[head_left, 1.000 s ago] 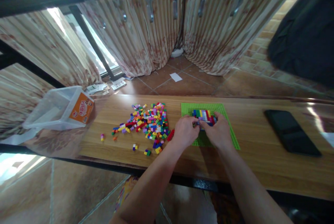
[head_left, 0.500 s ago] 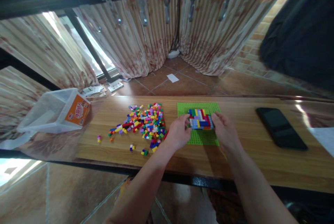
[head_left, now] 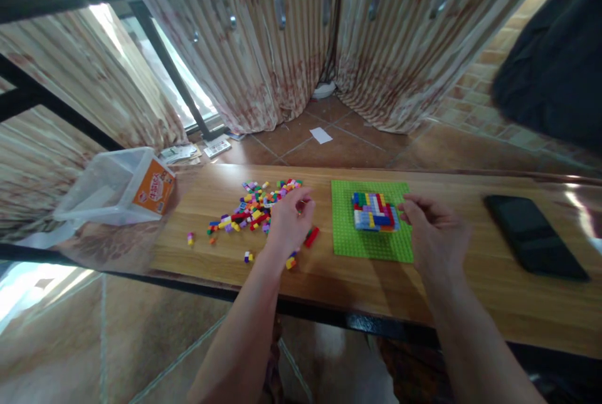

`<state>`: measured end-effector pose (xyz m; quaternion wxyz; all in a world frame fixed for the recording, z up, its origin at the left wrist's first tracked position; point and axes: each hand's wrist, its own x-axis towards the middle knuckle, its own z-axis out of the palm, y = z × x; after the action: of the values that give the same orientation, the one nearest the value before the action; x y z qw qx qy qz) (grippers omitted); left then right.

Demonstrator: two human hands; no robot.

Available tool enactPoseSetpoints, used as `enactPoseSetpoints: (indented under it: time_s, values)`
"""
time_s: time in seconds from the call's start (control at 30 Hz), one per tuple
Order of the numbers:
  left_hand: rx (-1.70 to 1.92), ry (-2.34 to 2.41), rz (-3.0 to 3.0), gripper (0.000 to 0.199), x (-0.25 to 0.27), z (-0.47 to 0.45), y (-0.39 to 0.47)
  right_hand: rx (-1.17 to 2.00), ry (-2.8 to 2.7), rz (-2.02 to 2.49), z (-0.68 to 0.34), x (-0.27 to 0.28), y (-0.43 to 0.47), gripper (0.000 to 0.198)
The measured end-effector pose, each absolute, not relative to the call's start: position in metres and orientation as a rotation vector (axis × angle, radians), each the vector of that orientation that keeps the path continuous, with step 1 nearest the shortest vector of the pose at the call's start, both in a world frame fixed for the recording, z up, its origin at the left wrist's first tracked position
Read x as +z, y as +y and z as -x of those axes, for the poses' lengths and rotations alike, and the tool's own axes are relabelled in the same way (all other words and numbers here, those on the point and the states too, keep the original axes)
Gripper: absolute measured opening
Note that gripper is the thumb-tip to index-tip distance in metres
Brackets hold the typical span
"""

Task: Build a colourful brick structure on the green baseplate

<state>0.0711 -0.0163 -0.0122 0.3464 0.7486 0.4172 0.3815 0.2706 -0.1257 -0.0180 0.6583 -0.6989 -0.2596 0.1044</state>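
Observation:
A block of stacked toy bricks [head_left: 374, 212] in blue, red, yellow and white sits on a green baseplate [head_left: 345, 244]. Just right of it hovers my right hand [head_left: 437, 228], apart from the bricks, thumb and fingers loosely bent with nothing visible in them. My left hand [head_left: 289, 219] hangs over the right side of the pile of loose bricks [head_left: 256, 212]. Its thumb and forefinger curve with a gap between them, and bricks show through. The hand hides part of the pile. A red brick [head_left: 311, 236] lies just right of my left hand.
At the left end of the wooden table [head_left: 197, 260] a clear plastic bin [head_left: 108, 187] with an orange label lies on its side. A black phone [head_left: 533, 234] lies on the right. Stray bricks [head_left: 248, 257] sit near the front edge. Curtains hang beyond the table.
Both hands have come off the stacked bricks. My left hand has moved left over the loose pile, and my right hand has drawn away to the right. The view has shifted slightly.

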Motion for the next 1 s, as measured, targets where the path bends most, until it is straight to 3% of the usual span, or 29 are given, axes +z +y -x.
enactPoseSetpoints:
  time_s: [0.5,1.0]
  values:
    - [1.453,1.194,-1.366,0.018,-0.001,-0.023,0.013,0.292,-1.775,1.528,-0.173,-0.029,-0.136,0.018]
    - [1.448,1.171,-1.267,0.016,0.000,-0.002,0.017,0.114,-1.881,1.833,-0.188,-0.054,-0.117,0.029]
